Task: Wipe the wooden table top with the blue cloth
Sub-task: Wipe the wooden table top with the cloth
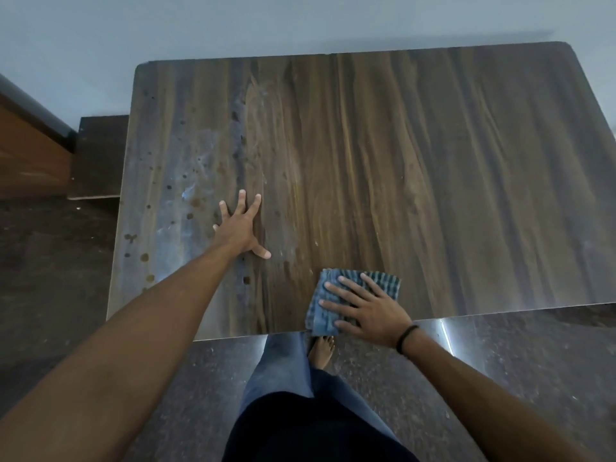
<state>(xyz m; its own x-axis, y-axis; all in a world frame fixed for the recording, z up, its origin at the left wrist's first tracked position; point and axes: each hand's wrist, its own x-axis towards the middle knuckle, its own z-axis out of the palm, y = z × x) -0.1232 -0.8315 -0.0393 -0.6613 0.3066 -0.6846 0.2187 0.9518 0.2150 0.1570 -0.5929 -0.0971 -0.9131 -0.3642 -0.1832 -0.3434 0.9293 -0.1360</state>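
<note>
- The right hand (pixel 370 311) lies flat, fingers straight and spread, pressing down on the blue cloth (pixel 383 282). Nothing is curled or pinched, just palm and fingers on top of it.
- The blue cloth is folded into a rough square and sits on the wooden table top (pixel 433 161), hard against its near edge, about midway along. Its nearest corner seems to lap just over that edge.
- Now the left hand (pixel 241 228): it is flat on the bare wood, fingers splayed wide and thumb stuck out sideways, with nothing in it. It rests left of the cloth and further in from the table top's near edge, well apart from the cloth.
- A dark wristband (pixel 407 338) circles the right wrist, which hangs just off the table top's near edge.
- Down the left strip of the table top run brownish spots (pixel 146 256) and pale smeary patches, from the near edge towards the far one. The left hand rests just beside them.
- Below the near edge a bare foot (pixel 322 351) and a blue trouser leg (pixel 283 365) show against the dark speckled floor (pixel 533 378).
- Beyond the table top's far edge is a pale wall (pixel 233 25). Off the table top's far left corner there is a low dark wooden block (pixel 100 155).
</note>
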